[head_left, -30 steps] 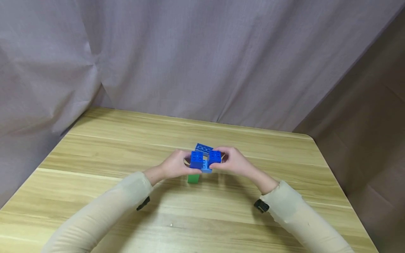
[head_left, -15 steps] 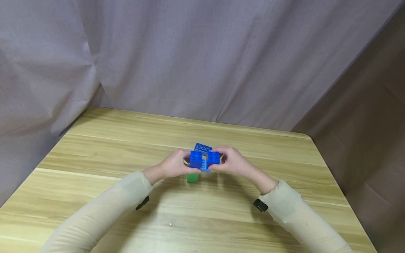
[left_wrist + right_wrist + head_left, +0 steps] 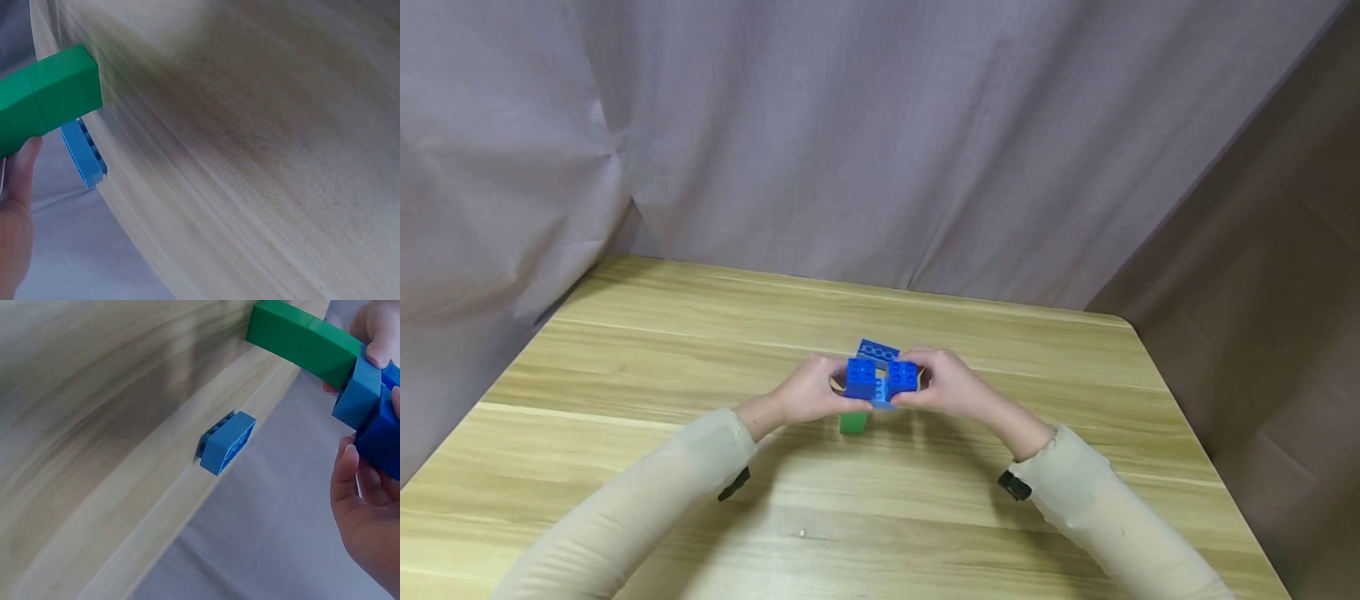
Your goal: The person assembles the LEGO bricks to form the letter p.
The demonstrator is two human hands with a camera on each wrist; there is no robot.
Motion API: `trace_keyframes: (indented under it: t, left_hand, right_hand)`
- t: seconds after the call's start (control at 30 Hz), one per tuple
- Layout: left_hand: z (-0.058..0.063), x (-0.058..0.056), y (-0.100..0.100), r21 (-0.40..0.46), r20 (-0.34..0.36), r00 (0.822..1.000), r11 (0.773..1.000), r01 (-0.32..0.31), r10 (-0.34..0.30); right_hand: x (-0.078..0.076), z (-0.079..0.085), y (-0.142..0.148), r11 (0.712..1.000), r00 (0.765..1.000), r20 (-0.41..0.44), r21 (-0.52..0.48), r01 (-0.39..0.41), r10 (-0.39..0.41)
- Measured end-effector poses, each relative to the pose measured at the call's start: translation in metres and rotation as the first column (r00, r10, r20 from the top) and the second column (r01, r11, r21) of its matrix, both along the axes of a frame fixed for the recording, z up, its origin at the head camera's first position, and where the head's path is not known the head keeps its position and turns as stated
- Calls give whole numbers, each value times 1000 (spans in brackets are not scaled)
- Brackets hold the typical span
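Observation:
In the head view a stack of toy building bricks stands mid-table: green bricks below, a light blue brick across the top, and a dark blue brick over its left end. My left hand grips the stack from the left, thumb along the near side. From the right, my right hand pinches a second dark blue brick at the light blue one's right end. The right wrist view shows this brick against the light blue brick, the fingers of my right hand beneath it.
A loose blue brick lies studs down just behind the stack, seen also as a blue brick in the right wrist view. The wooden table ends at a grey curtain.
The dark blue brick in my right hand has shifted very slightly left, closer to the other dark blue one. Both grips stay the same; the head view has drifted slightly.

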State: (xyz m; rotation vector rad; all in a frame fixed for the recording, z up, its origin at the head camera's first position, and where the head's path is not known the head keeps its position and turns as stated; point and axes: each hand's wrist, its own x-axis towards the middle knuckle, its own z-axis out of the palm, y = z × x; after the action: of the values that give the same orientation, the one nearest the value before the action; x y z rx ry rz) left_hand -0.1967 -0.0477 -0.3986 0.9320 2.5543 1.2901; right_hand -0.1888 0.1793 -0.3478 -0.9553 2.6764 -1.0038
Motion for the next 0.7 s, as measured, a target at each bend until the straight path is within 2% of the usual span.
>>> trace_keyframes:
  t: [0.37, 0.57, 0.7]
  left_hand:
    - [0, 1, 0, 7, 15, 1000, 1000, -7, 6]
    - [1, 1, 1, 4, 8, 1000, 1000, -17, 17]
    - [1, 1, 2, 4, 14, 999, 999, -35, 35]
  right_hand:
    - [1, -6, 1, 999, 997, 67, -30, 42, -40]
    - [-1, -5, 8, 999, 984, 173, -22, 34, -29]
    - [-5, -6, 17, 997, 977, 211, -74, 29, -13]
